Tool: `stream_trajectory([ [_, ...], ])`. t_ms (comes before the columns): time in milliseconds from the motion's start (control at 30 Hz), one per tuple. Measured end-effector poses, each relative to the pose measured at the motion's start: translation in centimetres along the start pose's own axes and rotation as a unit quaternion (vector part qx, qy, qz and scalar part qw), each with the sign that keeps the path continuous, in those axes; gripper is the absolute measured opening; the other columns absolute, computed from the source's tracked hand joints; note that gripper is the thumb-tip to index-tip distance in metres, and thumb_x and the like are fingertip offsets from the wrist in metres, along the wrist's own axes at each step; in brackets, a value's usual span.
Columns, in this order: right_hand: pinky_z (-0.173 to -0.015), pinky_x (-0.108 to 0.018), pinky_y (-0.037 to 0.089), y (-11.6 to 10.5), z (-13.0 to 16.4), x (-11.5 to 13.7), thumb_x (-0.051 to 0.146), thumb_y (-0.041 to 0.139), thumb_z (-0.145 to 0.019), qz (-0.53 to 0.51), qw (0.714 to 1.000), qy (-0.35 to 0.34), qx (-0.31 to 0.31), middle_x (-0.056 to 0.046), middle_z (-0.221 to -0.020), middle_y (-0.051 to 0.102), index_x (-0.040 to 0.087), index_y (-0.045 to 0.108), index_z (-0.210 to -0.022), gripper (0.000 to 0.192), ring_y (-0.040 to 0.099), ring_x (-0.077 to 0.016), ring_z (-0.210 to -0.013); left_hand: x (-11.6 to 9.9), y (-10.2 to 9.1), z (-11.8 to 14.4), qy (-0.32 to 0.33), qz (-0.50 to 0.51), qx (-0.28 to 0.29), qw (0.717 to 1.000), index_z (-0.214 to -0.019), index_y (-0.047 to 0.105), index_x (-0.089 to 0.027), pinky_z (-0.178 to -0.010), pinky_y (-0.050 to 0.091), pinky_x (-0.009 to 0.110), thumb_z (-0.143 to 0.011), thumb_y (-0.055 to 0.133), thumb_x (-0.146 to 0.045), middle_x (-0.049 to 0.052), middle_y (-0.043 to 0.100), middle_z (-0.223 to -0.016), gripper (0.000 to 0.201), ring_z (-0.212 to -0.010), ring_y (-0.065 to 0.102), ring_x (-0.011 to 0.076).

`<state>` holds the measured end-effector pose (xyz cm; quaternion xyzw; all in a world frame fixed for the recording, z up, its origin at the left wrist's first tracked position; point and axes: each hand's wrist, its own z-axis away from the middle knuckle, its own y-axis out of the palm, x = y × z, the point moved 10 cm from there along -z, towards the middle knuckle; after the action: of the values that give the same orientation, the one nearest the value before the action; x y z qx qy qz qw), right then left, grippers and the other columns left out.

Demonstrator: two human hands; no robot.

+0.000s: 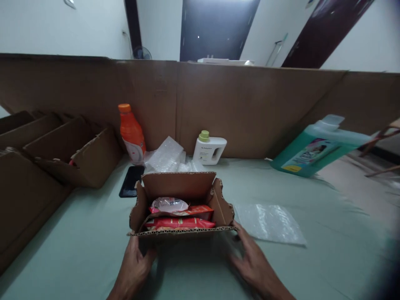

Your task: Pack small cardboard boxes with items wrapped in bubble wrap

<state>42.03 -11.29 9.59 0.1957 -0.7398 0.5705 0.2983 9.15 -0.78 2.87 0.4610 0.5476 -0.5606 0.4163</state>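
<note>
A small open cardboard box [179, 184] stands in the middle, in front of me. Inside it lie a red packet [181, 223], a white packet with print [169, 204] and a red-orange carton or pack [201, 211]. My left hand [136, 260] grips the box's front left corner, its thumb on the near side. At the front right corner is my right hand [250, 260], closed on the box edge; its thumb is smeared by motion. The fingers of both hands are partly hidden by the box.
Behind the box are a black phone [131, 181], an orange bottle [133, 133], crumpled bubble wrap [165, 156] and a white jug [208, 151]. Right lie a bubble-wrap sheet [271, 224] and a tilted green bottle [315, 150]. Several cardboard boxes [84, 166] line the left; a cardboard wall [250, 108] closes the back.
</note>
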Motion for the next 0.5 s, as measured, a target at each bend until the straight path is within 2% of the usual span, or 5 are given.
stream_trajectory([
  [100, -0.093, -0.049, 0.057, 4.1, -1.6, 1.0, 0.043, 0.062, -0.081, -0.039, 0.998, -0.003, 0.049, -0.015, -0.127, 0.069, 0.020, 0.063, -0.127, 0.051, 0.068, -0.0352, -0.110, -0.3, -0.4, 0.5, 0.003, -0.026, 0.015, 1.000, -0.123, 0.062, -0.019, -0.108, 0.046, 0.045, -0.083, 0.062, -0.043, 0.012, 0.070, -0.113, 0.047, -0.123, 0.059, 0.0316],
  [167, -0.091, -0.048, 0.058, 5.1, -1.7, 1.0, 0.042, 0.059, -0.083, -0.066, 0.997, 0.012, 0.048, -0.014, -0.120, 0.071, 0.020, 0.067, -0.119, 0.042, 0.069, -0.0342, -0.105, -0.4, -0.8, 0.6, -0.004, -0.054, 0.017, 0.998, -0.117, 0.066, -0.019, -0.096, 0.054, 0.042, -0.081, 0.063, -0.048, 0.011, 0.072, -0.104, 0.046, -0.112, 0.064, 0.0319],
  [267, -0.089, -0.047, 0.058, 5.1, -1.9, 1.0, 0.040, 0.056, -0.085, -0.081, 0.996, 0.027, 0.020, -0.013, -0.112, 0.073, 0.021, 0.069, -0.108, 0.033, 0.069, -0.0331, -0.101, -0.7, -0.6, -0.4, -0.026, -0.074, 0.010, 0.997, -0.113, 0.067, -0.019, -0.078, 0.058, 0.037, -0.080, 0.064, -0.053, 0.010, 0.073, -0.097, 0.047, -0.098, 0.068, 0.0307],
  [433, -0.083, -0.046, 0.059, 4.3, -4.0, 0.0, 0.039, 0.059, -0.081, -0.079, 0.995, 0.067, 0.006, -0.014, -0.107, 0.074, 0.017, 0.064, -0.118, 0.044, 0.071, -0.0313, -0.094, -2.6, 2.7, -4.3, -0.013, -0.026, 0.054, 0.998, -0.124, 0.059, -0.014, -0.094, 0.053, 0.041, -0.081, 0.065, -0.045, 0.013, 0.070, -0.113, 0.053, -0.109, 0.065, 0.0304],
  [500, -0.085, -0.045, 0.059, 2.9, -4.1, -0.5, 0.039, 0.060, -0.081, -0.077, 0.995, 0.063, -0.005, -0.015, -0.115, 0.073, 0.016, 0.060, -0.127, 0.051, 0.071, -0.0311, -0.099, -3.0, 2.9, -4.7, -0.021, -0.016, 0.061, 0.998, -0.132, 0.054, -0.015, -0.101, 0.050, 0.044, -0.081, 0.066, -0.044, 0.015, 0.066, -0.124, 0.060, -0.118, 0.061, 0.0322],
])
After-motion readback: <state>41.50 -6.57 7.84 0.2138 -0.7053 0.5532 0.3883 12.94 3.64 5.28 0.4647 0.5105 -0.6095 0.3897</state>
